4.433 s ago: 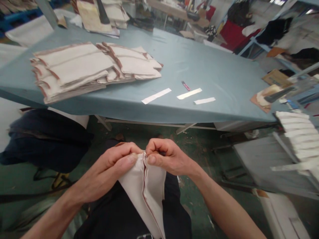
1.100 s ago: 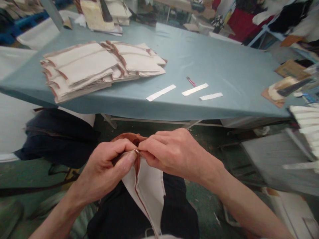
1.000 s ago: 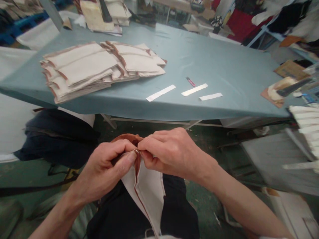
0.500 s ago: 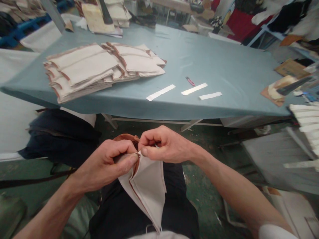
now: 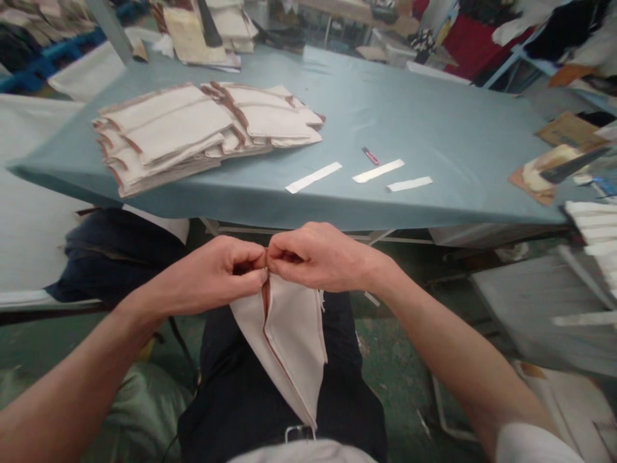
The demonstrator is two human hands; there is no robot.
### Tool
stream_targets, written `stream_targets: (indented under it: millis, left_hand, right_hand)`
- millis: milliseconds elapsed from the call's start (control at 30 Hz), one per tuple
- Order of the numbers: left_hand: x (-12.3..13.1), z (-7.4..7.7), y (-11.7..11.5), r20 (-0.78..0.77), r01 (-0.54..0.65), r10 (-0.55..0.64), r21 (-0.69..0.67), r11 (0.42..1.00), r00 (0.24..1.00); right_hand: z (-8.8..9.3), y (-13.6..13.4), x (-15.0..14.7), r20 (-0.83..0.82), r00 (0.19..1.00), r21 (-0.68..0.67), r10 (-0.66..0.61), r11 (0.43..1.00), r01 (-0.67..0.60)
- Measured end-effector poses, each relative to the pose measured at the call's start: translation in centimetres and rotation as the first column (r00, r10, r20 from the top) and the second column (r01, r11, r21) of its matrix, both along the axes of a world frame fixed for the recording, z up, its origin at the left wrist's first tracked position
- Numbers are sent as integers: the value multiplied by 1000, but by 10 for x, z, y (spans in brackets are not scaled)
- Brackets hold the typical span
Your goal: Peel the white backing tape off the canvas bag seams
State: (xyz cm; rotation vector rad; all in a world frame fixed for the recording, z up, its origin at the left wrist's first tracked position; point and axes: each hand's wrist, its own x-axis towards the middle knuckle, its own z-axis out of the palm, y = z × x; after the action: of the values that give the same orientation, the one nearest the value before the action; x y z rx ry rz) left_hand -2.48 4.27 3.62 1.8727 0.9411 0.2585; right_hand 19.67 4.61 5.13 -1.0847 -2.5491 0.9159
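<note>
A cream cloth piece [image 5: 289,334] with a reddish-brown seam hangs over my lap. My left hand [image 5: 216,273] pinches its top corner from the left, fingers closed. My right hand [image 5: 318,257] pinches the same corner from the right, fingers curled tight. The two hands touch at the fingertips above the seam. A stack of similar cream pieces [image 5: 193,132] with brown edging lies on the blue-grey table [image 5: 424,122], beyond my hands to the left.
Three white strips [image 5: 313,177] and a small pink tool [image 5: 370,155] lie near the table's front edge. Dark fabric [image 5: 106,257] is heaped under the table at left. White folded pieces [image 5: 595,244] sit on a grey stand at right. Cardboard pieces [image 5: 540,170] rest at the table's right end.
Both hands have risen with the cloth corner and closed tighter together. The brown fabric that bulged behind the fingers is no longer visible.
</note>
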Motion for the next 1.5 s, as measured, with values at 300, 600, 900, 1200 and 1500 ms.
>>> stream_targets:
  millis: [300,600,900,1200,1500]
  left_hand:
    - [2,-30,-26,372,-394,480,-287,873,794]
    - [24,-48,-42,515,-629,605,-152,762,607]
    - [49,-69,-46,425,-632,800,-493,597,424]
    - [63,-52,-53,251,-399,932,-851,342,263]
    - [34,-78,-33,302,-492,528,-193,849,793]
  right_hand:
    - [-27,-30,-13,-435,781,-233,-448,894,383]
    - [-37,-68,-38,-320,702,-271,-636,772,575]
    - [-65,-69,-39,-351,664,-399,-660,747,531]
    - [-83,-70,-35,-586,522,-554,-620,776,301]
    - [-99,-57,-20,-468,684,-225,-560,824,520]
